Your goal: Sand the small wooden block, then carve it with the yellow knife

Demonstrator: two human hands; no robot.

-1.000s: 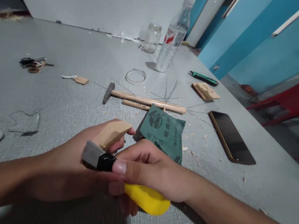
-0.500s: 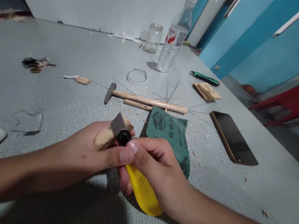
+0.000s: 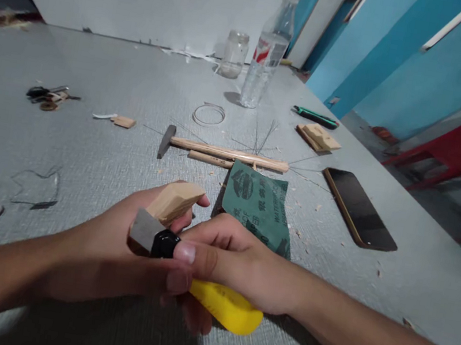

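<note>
The left hand (image 3: 112, 259) had its grip closed around a wedge-shaped wood block (image 3: 174, 201), held just above the grey bench (image 3: 83, 161). The right hand (image 3: 234, 260) clasped a yellow-handled chisel (image 3: 222, 306), its grey blade (image 3: 143, 232) lying against the block's near end. Green sandpaper (image 3: 258, 203) lay just behind, a hammer (image 3: 220, 152) farther back.

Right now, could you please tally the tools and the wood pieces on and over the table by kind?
Yellow-handled knife: 1
Green cutter: 1
Hammer: 1
Wood pieces: 4 (held block, stick, small chip, stacked offcuts counted once)
Total: 7
</note>
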